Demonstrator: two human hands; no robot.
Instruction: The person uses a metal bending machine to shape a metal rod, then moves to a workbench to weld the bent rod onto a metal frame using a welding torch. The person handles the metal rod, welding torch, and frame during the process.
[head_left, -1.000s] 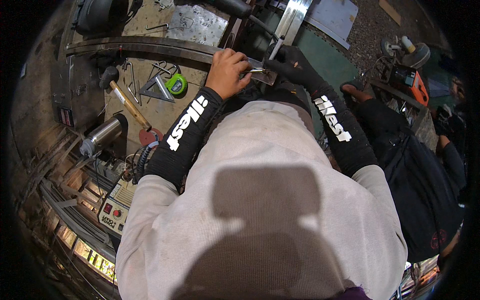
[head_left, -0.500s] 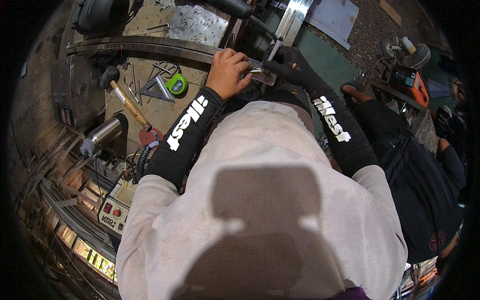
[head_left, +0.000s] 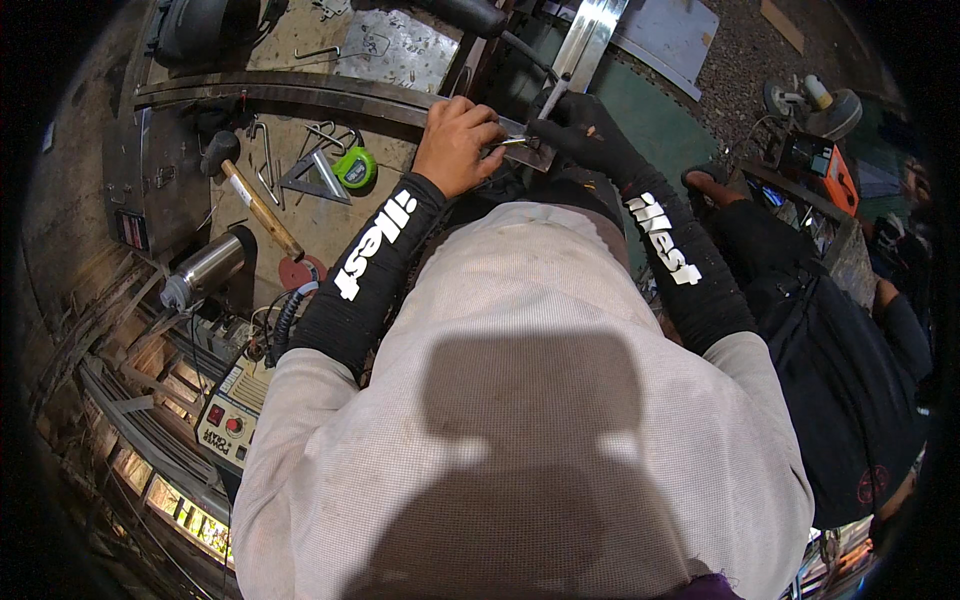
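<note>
Left hand (head_left: 460, 147), bare: fingers bent, thumb and forefinger closed on a thin shiny tool (head_left: 516, 141) that points across the metal end (head_left: 539, 157) between the hands. Right hand (head_left: 590, 135), dark-gloved: fingers curled beside the lower end of a grey rod (head_left: 555, 97); whether they grip it cannot be told. Whether the metal end belongs to the bright bar (head_left: 590, 40) or the long dark bar (head_left: 290, 95) is likewise hidden.

Hazards, as judged: the thin tool could skid toward the glove should the metal shift or the pinch loosen; the bare fingertips could be cut by a raw edge; a knock against the rod could disturb the bar beneath.

Surroundings: a co-worker in dark clothing (head_left: 840, 370) sits close on the right, limiting elbow room. Left of the hands lie a hammer (head_left: 250, 195), a set square (head_left: 316, 180) and a green tape measure (head_left: 353, 168). Farther off, a black-handled tool (head_left: 475, 15) obstructs reach along the bright bar; a metal sheet (head_left: 400, 50) lies beyond the dark bar.
</note>
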